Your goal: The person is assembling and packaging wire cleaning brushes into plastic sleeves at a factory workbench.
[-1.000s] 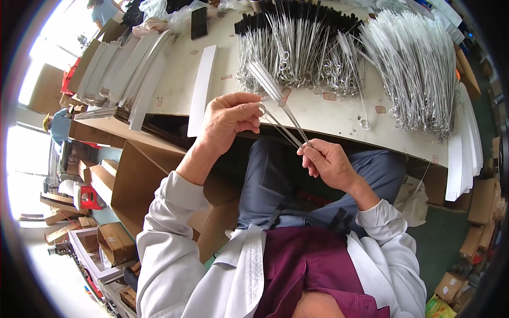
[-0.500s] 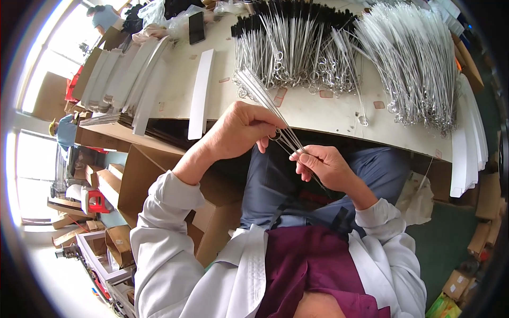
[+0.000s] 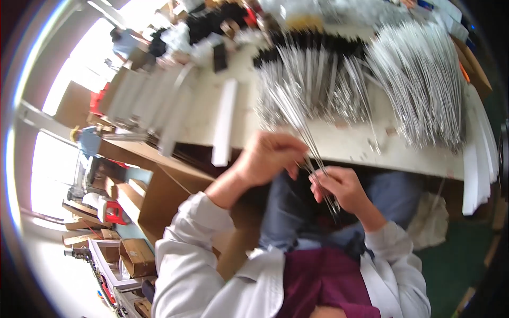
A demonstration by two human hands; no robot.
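Observation:
A few thin wire brushes point(image 3: 292, 110) with pale bristles slant up and away between my hands. My right hand point(image 3: 343, 186) pinches their lower wires, and the metal ends stick out below its fingers. Fingers bent and closed, my left hand point(image 3: 271, 158) grips at the side of the same bundle; blur hides exactly which wires it has. Beyond them on the table lies a thick row of black-bristled wire brushes point(image 3: 310, 79), looped ends toward me. A large heap of white-bristled wire brushes point(image 3: 424, 98) lies at the right.
A white card strip point(image 3: 225, 122) lies across the table's near edge point(image 3: 389, 153), with stacked white strips point(image 3: 139, 100) to its left. More white strips point(image 3: 477, 159) hang over the right corner. A black phone point(image 3: 219, 57) lies farther back. An open carton point(image 3: 172, 199) stands left of my legs.
The whole view has shifted, so the table and hands appear lower and farther right. Both hands keep hold of the brushes, and my left fingers are now closer to the right hand.

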